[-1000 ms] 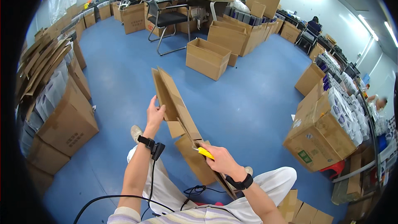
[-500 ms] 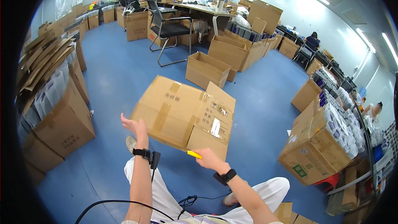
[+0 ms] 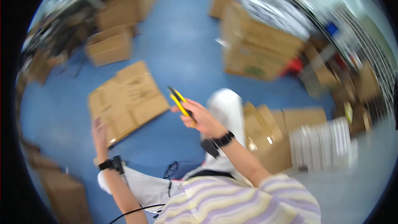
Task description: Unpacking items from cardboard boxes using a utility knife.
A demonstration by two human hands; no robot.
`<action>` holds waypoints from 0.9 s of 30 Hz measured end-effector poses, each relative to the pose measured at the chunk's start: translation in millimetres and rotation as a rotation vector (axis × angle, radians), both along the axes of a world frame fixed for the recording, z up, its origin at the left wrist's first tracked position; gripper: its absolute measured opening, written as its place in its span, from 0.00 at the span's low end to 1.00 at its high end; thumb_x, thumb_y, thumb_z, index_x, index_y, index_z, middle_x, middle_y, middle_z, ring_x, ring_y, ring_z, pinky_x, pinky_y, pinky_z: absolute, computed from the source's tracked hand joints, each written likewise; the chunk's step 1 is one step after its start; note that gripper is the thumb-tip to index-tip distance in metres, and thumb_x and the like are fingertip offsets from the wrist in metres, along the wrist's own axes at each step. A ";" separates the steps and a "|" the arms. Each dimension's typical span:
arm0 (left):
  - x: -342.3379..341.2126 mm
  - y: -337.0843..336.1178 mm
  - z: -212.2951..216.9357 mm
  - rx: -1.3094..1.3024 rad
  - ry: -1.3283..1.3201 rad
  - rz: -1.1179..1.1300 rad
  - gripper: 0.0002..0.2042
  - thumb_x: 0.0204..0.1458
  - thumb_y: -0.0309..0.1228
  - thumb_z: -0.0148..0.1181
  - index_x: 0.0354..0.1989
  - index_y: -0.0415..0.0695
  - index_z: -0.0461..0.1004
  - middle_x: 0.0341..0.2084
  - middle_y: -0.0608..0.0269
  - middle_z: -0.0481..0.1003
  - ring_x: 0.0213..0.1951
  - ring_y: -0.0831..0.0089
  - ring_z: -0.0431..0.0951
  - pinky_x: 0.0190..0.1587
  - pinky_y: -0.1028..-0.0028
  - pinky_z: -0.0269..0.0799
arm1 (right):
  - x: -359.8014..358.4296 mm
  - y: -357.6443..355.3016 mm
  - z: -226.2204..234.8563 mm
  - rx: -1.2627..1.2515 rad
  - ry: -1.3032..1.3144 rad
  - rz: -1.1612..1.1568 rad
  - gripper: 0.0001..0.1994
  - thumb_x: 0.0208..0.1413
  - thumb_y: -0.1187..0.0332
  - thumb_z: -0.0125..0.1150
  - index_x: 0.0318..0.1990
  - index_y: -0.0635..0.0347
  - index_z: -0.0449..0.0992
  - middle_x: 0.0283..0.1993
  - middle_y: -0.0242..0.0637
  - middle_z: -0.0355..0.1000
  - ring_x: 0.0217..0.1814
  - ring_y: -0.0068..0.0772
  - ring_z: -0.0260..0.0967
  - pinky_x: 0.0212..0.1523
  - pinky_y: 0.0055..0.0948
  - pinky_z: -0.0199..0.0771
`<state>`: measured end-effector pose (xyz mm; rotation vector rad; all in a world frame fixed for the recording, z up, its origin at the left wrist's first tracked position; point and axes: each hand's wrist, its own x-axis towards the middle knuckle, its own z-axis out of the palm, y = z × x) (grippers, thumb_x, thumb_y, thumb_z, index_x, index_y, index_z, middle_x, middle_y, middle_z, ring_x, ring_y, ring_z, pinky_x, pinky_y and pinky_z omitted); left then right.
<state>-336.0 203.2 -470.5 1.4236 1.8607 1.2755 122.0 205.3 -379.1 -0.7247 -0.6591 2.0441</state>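
Observation:
My left hand is at the near-left edge of a flattened cardboard box, its fingers against the board and slightly blurred. Brown tape and dark print show on the box. In my right hand is a yellow and black utility knife, tilted with its dark end pointing up and away. The knife is just right of the box and apart from it. Whether its blade is out is too blurred to tell.
An open carton stands on the blue floor beyond the box. A large carton of wrapped goods is at the far right. More cartons and a striped cushion-like item lie to my right. A black cable runs by my left arm.
My view has swung right and downward. My right hand has come away from the box's near edge and lifted the knife; the left hand remains at the box.

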 end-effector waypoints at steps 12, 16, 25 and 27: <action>-25.7 62.7 -41.2 -0.424 0.137 -0.273 0.24 0.58 0.34 0.58 0.63 0.43 0.66 0.53 0.50 0.72 0.53 0.66 0.73 0.51 0.70 0.70 | 212.8 -217.5 121.0 0.202 -0.163 -1.047 0.14 0.65 0.71 0.48 0.57 0.61 0.63 0.43 0.37 0.68 0.26 0.16 0.53 0.21 0.17 0.55; -10.1 74.8 -52.5 -0.422 0.186 -0.326 0.22 0.56 0.33 0.58 0.59 0.41 0.69 0.46 0.50 0.76 0.47 0.66 0.76 0.48 0.71 0.71 | 259.2 -300.3 139.8 0.297 -0.133 -1.260 0.15 0.62 0.75 0.50 0.56 0.68 0.62 0.45 0.37 0.67 0.29 0.16 0.55 0.24 0.17 0.57; 54.4 -0.9 -45.2 -0.520 0.284 -0.504 0.20 0.50 0.30 0.63 0.53 0.41 0.73 0.39 0.53 0.79 0.43 0.64 0.78 0.46 0.67 0.75 | 238.8 -286.1 109.9 -0.051 0.100 -1.226 0.19 0.61 0.74 0.50 0.60 0.62 0.63 0.55 0.41 0.69 0.39 0.24 0.67 0.35 0.21 0.74; 85.2 -1.7 -30.2 -0.547 0.352 -0.662 0.21 0.49 0.32 0.64 0.53 0.42 0.73 0.42 0.52 0.79 0.45 0.61 0.79 0.49 0.65 0.74 | 237.2 -269.0 104.8 -0.020 0.104 -1.197 0.21 0.61 0.74 0.50 0.62 0.60 0.62 0.58 0.40 0.68 0.41 0.27 0.68 0.40 0.27 0.76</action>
